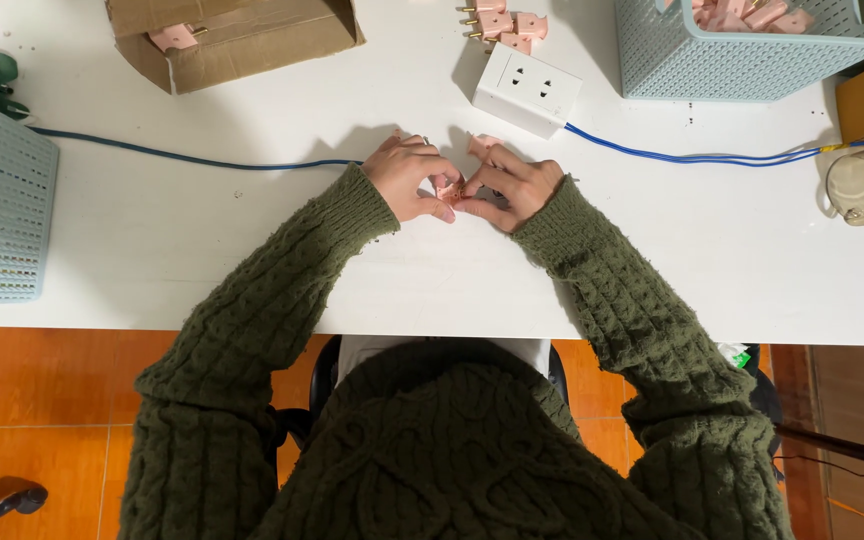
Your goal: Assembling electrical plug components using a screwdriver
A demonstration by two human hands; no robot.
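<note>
Mid-table, my left hand (407, 180) and right hand (514, 187) pinch one small pink plug part (449, 187) between closed fingertips. Assembly appears unfinished; more pink pieces (502, 22) wait far, beside the white socket block (527, 90).

Bright, even light falls from above on the white surface (152, 240), which is nearly washed out. Soft shadows lie beyond the hands and boxes. The focus is sharp, and straight edges bow slightly.

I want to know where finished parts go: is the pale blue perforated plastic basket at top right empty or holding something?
Holding something: several pink plastic plug parts show above the rim of the pale blue perforated plastic basket.
</note>
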